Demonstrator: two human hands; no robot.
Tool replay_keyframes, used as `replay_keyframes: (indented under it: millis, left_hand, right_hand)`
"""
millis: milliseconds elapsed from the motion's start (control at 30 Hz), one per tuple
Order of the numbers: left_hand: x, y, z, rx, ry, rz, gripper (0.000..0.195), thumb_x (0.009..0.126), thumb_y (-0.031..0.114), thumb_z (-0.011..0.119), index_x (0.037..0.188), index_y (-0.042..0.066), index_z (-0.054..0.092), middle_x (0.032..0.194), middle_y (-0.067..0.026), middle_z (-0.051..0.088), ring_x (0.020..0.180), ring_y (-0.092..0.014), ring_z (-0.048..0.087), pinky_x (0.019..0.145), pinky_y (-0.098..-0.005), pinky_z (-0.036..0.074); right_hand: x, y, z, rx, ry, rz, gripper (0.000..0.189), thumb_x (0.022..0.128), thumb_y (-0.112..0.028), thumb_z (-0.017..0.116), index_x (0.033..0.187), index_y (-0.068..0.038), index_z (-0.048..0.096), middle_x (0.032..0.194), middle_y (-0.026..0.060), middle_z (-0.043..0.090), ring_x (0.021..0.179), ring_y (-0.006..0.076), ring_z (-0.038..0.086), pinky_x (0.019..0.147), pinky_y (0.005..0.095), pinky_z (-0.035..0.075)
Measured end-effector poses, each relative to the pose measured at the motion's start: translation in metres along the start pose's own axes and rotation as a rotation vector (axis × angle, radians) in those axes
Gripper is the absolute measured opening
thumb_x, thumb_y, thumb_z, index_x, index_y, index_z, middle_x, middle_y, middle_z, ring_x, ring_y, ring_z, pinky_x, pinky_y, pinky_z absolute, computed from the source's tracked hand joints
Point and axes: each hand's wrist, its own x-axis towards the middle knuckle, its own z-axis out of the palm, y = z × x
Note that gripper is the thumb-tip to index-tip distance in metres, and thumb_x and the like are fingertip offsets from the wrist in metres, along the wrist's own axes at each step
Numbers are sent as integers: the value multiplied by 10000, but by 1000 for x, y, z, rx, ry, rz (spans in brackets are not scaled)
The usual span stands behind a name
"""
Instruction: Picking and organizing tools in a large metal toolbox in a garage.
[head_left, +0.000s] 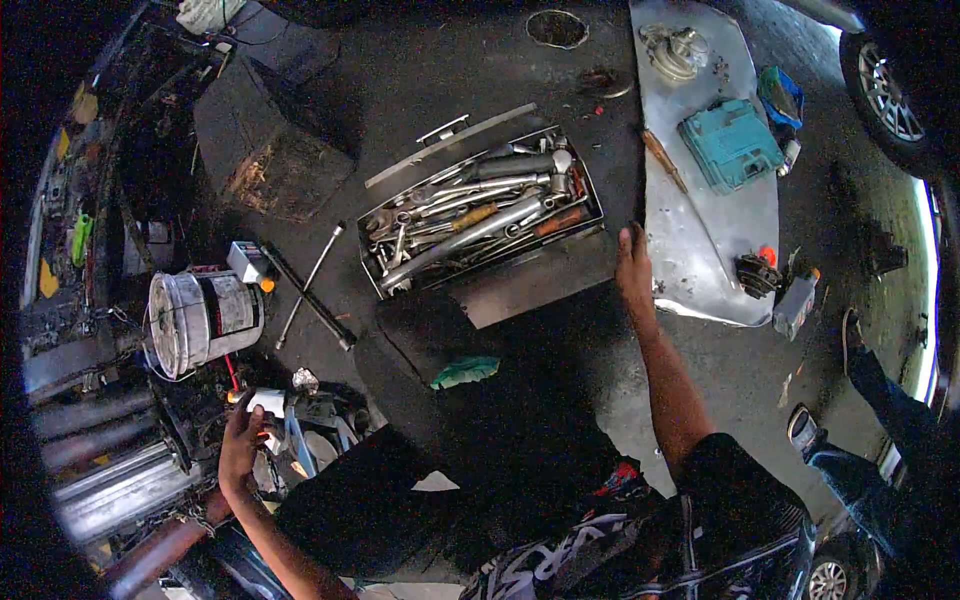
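Observation:
A metal toolbox (536, 287) stands open before me, full of wrenches, sockets and screwdrivers. My right hand (634, 262) is at its right end, by the lowered lid panel and the edge of a sheet-metal panel (705, 232); it appears to hold nothing. On that panel lie a teal plastic case (731, 146) and a long tool with a wooden handle (664, 159). My left hand (241, 442), fingers spread, is beside a white container with an orange cap (268, 403) at the lower left; whether it touches it I cannot tell. A cross-shaped lug wrench (300, 291) lies left of the toolbox.
A white bucket (241, 311) lies on its side at the left, near a bottle with an orange cap (246, 261). A dark block (274, 150) stands behind. A car wheel (889, 94) is at the upper right; another person's legs and shoe (802, 429) are at the right.

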Motion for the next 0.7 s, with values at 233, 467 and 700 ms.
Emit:
replay_keyframes:
  millis: [233,467,700]
  left_hand:
    - [29,-15,-11,9,-113,-52,558,937,354,561,1367,35,401,952,-63,619,813,-148,588,700,-289,476]
    - [36,22,7,123,-96,139,609,937,375,552,1399,31,353,999,-91,598,781,-159,597,633,-292,485]
    - [77,88,9,366,-203,260,559,917,374,587,1379,109,417,895,-68,603,768,-158,575,695,-280,474]
  right_hand:
    - [21,-50,36,359,91,-204,655,956,-417,457,1439,-35,232,1301,282,483,1154,402,521,946,426,415]
    - [51,-55,67,-133,149,-341,789,827,-249,633,1437,-6,195,985,294,614,879,443,613,772,485,497]
    - [51,-67,65,-214,110,-381,804,823,-211,627,1394,125,171,940,270,614,835,381,628,739,445,512]
